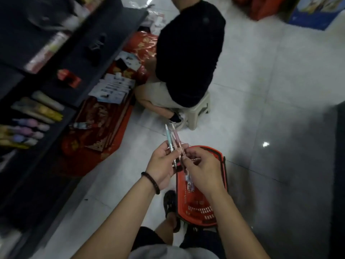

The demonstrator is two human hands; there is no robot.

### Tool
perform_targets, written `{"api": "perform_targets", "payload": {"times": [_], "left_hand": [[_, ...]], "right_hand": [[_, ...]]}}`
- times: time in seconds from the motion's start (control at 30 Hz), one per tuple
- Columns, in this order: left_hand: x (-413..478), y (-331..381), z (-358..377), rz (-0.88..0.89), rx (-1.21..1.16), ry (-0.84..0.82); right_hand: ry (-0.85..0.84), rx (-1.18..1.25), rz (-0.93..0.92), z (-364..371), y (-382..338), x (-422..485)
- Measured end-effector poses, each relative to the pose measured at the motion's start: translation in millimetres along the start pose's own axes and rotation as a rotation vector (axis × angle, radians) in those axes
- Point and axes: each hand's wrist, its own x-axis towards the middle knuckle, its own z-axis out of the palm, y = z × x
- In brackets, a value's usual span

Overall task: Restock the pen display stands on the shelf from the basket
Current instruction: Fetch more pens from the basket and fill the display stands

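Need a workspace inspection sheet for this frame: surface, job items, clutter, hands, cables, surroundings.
Surface: pale glossy tiled floor; dark shelf at left.
Job's things: two pens held up in the hands; red basket on the floor below them, loose pens inside; pen display stands on the shelf, blurred.
Clutter: red decorations and white packets on the floor by the shelf.
Hands: left hand and right hand both pinch the pens; bracelet on the left wrist.
Cables: nothing seen.
Surroundings: a seated person on a stool ahead, facing the shelf.
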Motion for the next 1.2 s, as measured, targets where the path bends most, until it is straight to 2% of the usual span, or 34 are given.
{"api": "perform_targets", "payload": {"times": [0.13, 0.33, 0.47, 0.67, 0.8, 0.87, 1.03, 1.2], "left_hand": [[-67.3, 10.3, -33.6, 0.039, -0.048, 0.138], [-149.4, 26.7, -111.7, 0.143, -0.376, 0.304], [-195.3, 38.9, -171.8, 0.204, -0.604, 0.404], [-284.1, 64.0, -286.1, 0.424, -0.620, 0.415], [-351.5, 66.9, -386.0, 0.515, -0.631, 0.527], [-379.8, 67.8, -433.9, 0.556, -0.604, 0.582], [-430.8, 73.0, -529.4, 0.603, -0.559, 0.679], [-446.3, 83.8, -602.8, 0.615, -0.582, 0.787]], "right_hand": [[-0.205, -0.043, -0.111, 27.5, -22.5, -23.1], [-0.336, 0.154, -0.176, 70.0, -78.8, -69.0], [-0.361, 0.214, -0.302, 116.9, -124.8, -99.2], [-0.601, 0.132, -0.501, 230.7, -227.1, -144.2], [-0.795, 0.022, -0.547, 330.5, -274.5, -185.4], [-0.805, 0.063, -0.548, 383.8, -292.0, -209.4], [-0.763, 0.363, -0.412, 502.8, -325.7, -264.3], [-0.778, 0.432, -0.387, 594.4, -360.2, -288.9]]}}
